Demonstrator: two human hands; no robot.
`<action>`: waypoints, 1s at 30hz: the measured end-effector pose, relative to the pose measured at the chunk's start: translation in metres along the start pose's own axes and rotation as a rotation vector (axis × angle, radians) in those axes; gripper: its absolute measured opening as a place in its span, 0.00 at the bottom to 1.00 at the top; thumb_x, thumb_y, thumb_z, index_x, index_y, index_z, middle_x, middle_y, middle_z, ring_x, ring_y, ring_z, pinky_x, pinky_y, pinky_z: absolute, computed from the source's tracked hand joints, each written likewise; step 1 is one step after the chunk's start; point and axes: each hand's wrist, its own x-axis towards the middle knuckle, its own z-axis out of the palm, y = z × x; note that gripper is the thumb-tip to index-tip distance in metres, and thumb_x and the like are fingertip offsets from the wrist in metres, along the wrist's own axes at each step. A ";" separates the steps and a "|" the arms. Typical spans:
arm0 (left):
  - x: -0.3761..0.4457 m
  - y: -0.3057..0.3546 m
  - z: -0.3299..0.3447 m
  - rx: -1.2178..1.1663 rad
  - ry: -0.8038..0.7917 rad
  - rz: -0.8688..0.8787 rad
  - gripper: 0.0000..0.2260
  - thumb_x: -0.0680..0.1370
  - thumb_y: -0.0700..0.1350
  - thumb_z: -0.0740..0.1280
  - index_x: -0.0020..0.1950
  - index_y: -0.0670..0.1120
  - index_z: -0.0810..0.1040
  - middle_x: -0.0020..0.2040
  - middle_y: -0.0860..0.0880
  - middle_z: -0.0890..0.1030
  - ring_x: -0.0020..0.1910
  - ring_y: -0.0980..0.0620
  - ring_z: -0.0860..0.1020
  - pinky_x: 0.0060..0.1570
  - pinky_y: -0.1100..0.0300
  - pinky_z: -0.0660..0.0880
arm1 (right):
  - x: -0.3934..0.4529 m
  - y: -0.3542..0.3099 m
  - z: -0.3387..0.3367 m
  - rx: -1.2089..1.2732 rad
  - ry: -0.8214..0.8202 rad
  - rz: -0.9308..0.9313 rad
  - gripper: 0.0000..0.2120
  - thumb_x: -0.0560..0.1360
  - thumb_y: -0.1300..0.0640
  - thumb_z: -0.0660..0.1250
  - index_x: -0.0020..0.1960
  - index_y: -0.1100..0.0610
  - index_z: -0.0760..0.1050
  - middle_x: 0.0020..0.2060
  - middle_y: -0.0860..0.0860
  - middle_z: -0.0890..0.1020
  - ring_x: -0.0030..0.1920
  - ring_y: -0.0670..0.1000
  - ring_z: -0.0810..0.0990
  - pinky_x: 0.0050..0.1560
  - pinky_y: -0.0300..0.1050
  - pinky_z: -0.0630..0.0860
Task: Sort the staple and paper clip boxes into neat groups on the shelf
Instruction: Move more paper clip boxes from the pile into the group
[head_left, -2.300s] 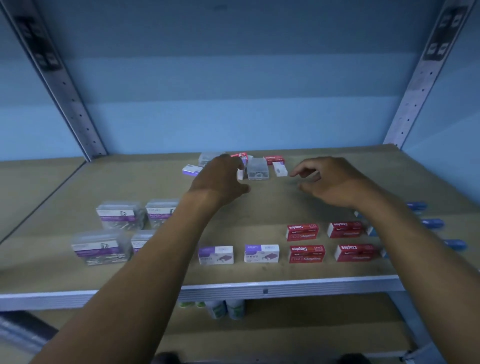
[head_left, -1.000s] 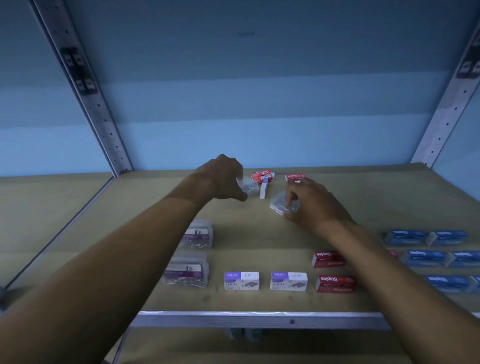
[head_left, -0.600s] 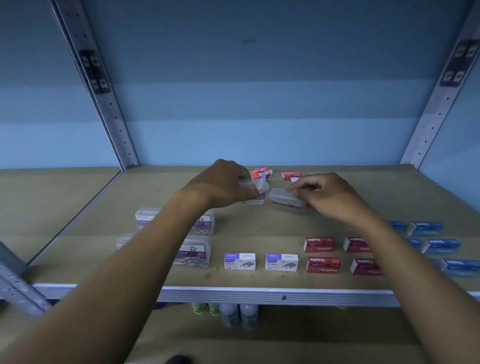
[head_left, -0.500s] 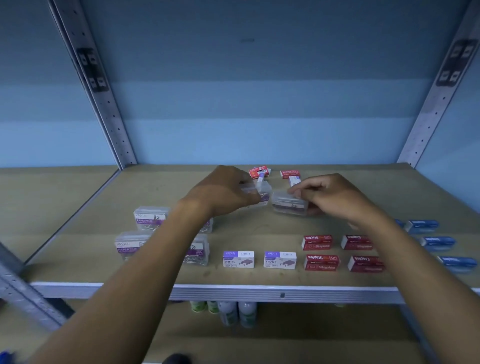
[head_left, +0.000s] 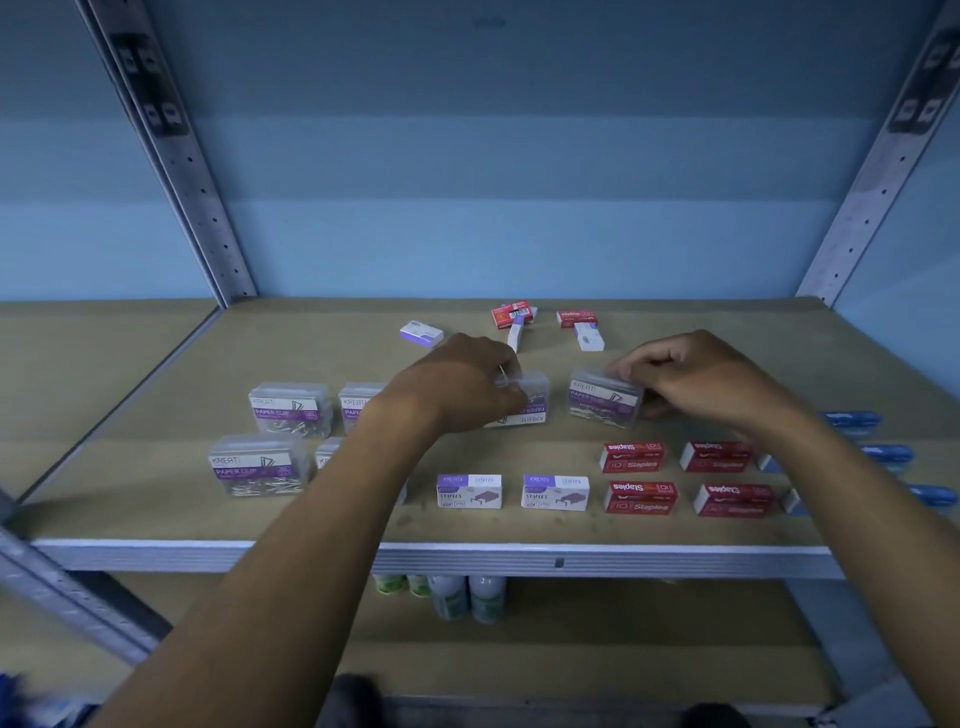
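Both clear paper-clip boxes, left hand (head_left: 462, 384) gripping one (head_left: 524, 402) and right hand (head_left: 696, 379) the other (head_left: 602, 397), now sit nearer the front for grouping with the paper-clip stack (head_left: 291, 408).

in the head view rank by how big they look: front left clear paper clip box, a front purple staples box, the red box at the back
1. Front left clear paper clip box, largest.
2. Front purple staples box.
3. Red box at the back, smallest, though it lies farthest from the camera, so true size is unsure.

My wooden shelf (head_left: 156, 364) carries clear paper clip boxes (head_left: 291, 410) at left, purple staple boxes (head_left: 470, 491) in front, red staple boxes (head_left: 641, 498) beside them, blue boxes (head_left: 883, 454) at right.
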 end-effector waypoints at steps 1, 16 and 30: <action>0.001 0.000 0.000 0.010 -0.022 -0.011 0.14 0.73 0.55 0.69 0.57 0.55 0.78 0.57 0.54 0.78 0.54 0.53 0.77 0.56 0.54 0.76 | -0.001 0.001 -0.001 -0.014 0.007 -0.012 0.08 0.78 0.52 0.69 0.45 0.48 0.87 0.40 0.42 0.87 0.43 0.49 0.87 0.49 0.46 0.84; 0.024 0.002 0.006 0.055 -0.068 0.069 0.18 0.67 0.49 0.78 0.53 0.52 0.76 0.56 0.52 0.78 0.54 0.52 0.76 0.52 0.54 0.76 | -0.003 -0.002 0.001 -0.321 -0.034 -0.085 0.13 0.71 0.50 0.77 0.55 0.42 0.82 0.48 0.41 0.84 0.48 0.39 0.80 0.48 0.39 0.76; 0.009 0.007 -0.008 -0.294 0.103 0.081 0.20 0.66 0.47 0.77 0.55 0.57 0.77 0.49 0.57 0.78 0.39 0.61 0.76 0.36 0.67 0.70 | -0.004 0.002 -0.001 -0.322 -0.027 -0.100 0.13 0.71 0.50 0.78 0.54 0.42 0.82 0.48 0.41 0.83 0.48 0.38 0.79 0.45 0.36 0.73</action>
